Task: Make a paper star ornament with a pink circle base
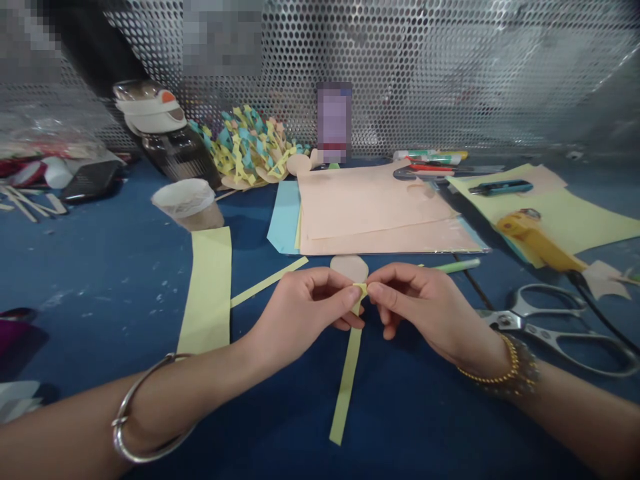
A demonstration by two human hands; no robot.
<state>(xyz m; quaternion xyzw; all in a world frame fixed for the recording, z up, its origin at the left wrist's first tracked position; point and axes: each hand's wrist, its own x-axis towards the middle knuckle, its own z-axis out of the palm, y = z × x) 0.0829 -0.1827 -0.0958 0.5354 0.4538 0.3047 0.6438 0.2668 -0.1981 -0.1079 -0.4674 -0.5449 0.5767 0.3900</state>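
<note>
Two hands meet at one narrow, flat, pale-yellow paper strip (346,380), just this side of a round beige disc (349,267) on the dark-blue surface (280,413). The left hand (313,300) has its thumb and fingers pressed together on the strip's upper end, where a small folded yellow flap (359,288) shows; the right hand (430,297) pinches the flap's other edge between thumb and forefinger. The rest of the strip runs down toward the wearer, and whether its lower end touches the surface I cannot tell.

Such paper should weigh next to nothing and bend with little effort, yet keep a crease once pressed. It looks dry and matt, so slipping seems a small worry; tearing or crumpling at the fold seems the greater one. Fingertip pressure close to the crease, one hand on each side, would suit it best; the long free tail would likely swing and twist if it alone were held.

Another thin yellow paper strip (270,282) and a wide pale-yellow paper band (207,293) lie to the left, and large silver-handled scissors (550,333) rest beside the right wrist.
</note>
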